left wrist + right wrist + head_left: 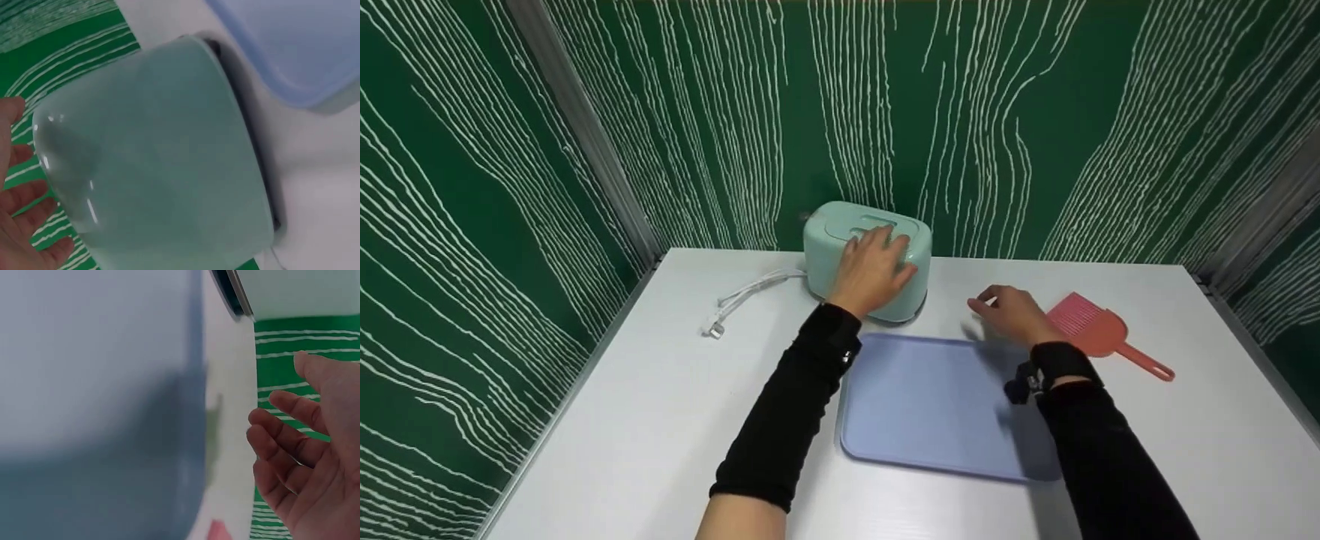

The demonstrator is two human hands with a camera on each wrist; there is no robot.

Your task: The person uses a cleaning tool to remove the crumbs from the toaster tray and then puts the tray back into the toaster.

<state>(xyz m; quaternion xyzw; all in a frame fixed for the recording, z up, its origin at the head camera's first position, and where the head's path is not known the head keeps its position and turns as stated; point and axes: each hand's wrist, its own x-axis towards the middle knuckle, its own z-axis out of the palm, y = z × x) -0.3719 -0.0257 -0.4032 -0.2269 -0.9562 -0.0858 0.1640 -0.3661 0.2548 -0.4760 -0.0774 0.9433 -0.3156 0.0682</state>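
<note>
Head view: left hand [874, 271] over mint-green toaster [826, 255].

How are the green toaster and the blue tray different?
The toaster is pale green, while the tray is purplish blue. The toaster stands up like a box, but the tray lies flat and low. The toaster has a white cord beside it; the tray shows none. Both have rounded corners and rest on the white table.
</note>
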